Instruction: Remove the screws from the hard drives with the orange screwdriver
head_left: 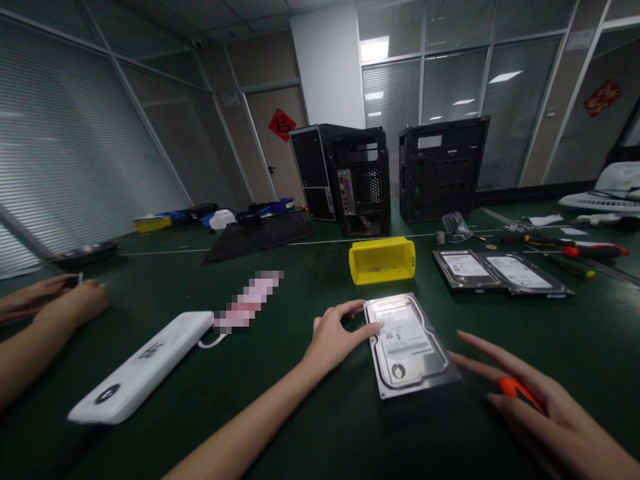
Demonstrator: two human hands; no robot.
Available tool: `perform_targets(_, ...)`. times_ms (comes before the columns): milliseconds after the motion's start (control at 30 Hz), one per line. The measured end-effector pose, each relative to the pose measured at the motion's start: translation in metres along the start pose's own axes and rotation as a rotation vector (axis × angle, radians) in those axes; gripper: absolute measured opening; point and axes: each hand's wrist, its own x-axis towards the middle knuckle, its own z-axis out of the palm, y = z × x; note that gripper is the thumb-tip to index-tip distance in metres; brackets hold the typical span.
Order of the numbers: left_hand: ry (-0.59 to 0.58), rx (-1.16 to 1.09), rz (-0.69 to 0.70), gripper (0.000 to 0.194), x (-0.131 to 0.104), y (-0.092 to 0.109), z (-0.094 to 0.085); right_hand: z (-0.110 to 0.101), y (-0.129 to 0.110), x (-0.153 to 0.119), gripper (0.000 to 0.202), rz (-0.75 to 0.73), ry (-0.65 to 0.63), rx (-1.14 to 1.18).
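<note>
Beyond the drive [404, 337] left grip [334, 339] pinches sits a yellow bin [384, 275]; right grip [553, 410] clasps orange handle [517, 389].

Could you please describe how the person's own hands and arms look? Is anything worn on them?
The left hand and right hand are bare, with slender fingers and no gloves. No sleeve shows on the left forearm or right wrist, and I see no watch, bracelet or ring.

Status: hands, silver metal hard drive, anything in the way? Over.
Left hand gripping silver metal hard drive by left edge. Right hand beside it, orange-and-black handle in palm. Yellow plastic bin beyond; nothing visible between hands and drive.
</note>
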Motion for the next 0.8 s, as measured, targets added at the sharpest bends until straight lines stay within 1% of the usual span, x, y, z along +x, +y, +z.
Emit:
perform_targets(67, -0.013, 0.01, 0.011, 0.064, -0.001, 0.001, 0.0, 0.001, -0.001, 0.003, 0.058, 0.04, 0.07, 0.102)
perform_targets(133, -0.016, 0.016, 0.022, 0.063, -0.002, 0.002, 0.001, -0.003, -0.005, 0.01, 0.052, 0.049, 0.141, 0.244)
perform_targets(233, -0.004, 0.021, 0.038, 0.062, -0.002, 0.001, 0.003, -0.015, -0.015, 0.022, 0.044, 0.039, 0.233, 0.49)
perform_targets(267, -0.002, 0.022, 0.042, 0.062, -0.002, 0.0, 0.003, -0.02, -0.017, 0.025, 0.044, 0.06, 0.271, 0.578)
perform_targets(333, -0.002, 0.025, 0.045, 0.062, -0.002, -0.002, 0.003, -0.029, -0.02, 0.03, 0.043, 0.11, 0.29, 0.736)
perform_targets(433, -0.006, 0.02, 0.026, 0.064, -0.001, -0.004, 0.003, -0.035, -0.017, 0.032, 0.047, 0.181, 0.264, 0.888)
perform_targets(533, -0.021, -0.013, 0.009, 0.066, -0.002, -0.004, 0.001, -0.033, -0.011, 0.031, 0.052, 0.22, 0.211, 0.912)
perform_targets(600, -0.025, -0.023, -0.002, 0.067, -0.003, -0.002, 0.0, -0.03, -0.009, 0.031, 0.053, 0.207, 0.165, 0.9)
perform_targets(667, -0.017, -0.007, -0.018, 0.067, -0.004, -0.001, -0.001, -0.029, -0.011, 0.032, 0.049, 0.184, 0.121, 0.912)
perform_targets(733, -0.01, 0.012, -0.012, 0.066, -0.005, 0.0, -0.001, -0.03, -0.016, 0.038, 0.042, 0.151, 0.087, 0.934)
perform_targets(800, -0.009, 0.021, 0.008, 0.065, -0.005, 0.0, -0.001, -0.033, -0.027, 0.05, 0.035, 0.081, 0.06, 0.934)
